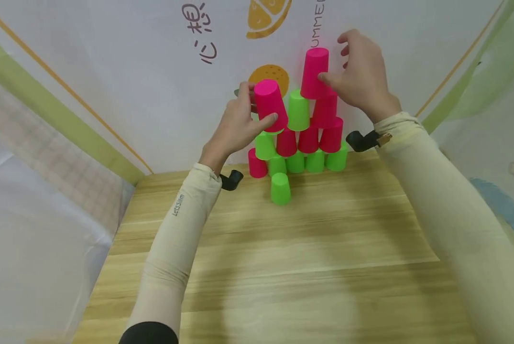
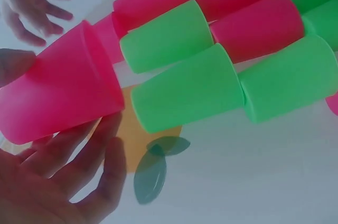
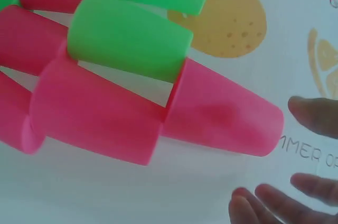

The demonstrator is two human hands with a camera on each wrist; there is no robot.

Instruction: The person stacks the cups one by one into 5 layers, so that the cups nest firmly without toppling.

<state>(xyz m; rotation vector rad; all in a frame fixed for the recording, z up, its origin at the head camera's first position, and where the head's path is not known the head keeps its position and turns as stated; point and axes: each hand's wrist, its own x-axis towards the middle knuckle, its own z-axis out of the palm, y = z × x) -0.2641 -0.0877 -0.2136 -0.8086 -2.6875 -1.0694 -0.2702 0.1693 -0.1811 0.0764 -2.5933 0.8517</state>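
Note:
My left hand [image 1: 235, 124] grips an upside-down pink cup [image 1: 270, 105], held off the stack, thumb on one side and fingers on the other. In the left wrist view this pink cup [image 2: 58, 89] is beside two green cups, its rim toward them. My right hand [image 1: 362, 71] is spread beside another pink cup [image 1: 314, 71] that stands at the top right of the stack. The right wrist view shows a gap between the thumb [image 3: 317, 117] and that upper pink cup [image 3: 224, 113]. It rests over a green cup [image 1: 299, 112] and a pink cup [image 1: 326, 111].
Below are rows of upside-down pink and green cups, the bottom row on the wooden table [image 1: 291, 267]. One green cup [image 1: 280, 188] stands in front of the stack. Close behind hangs a white printed cloth [image 1: 153, 86] with orange fruit pictures.

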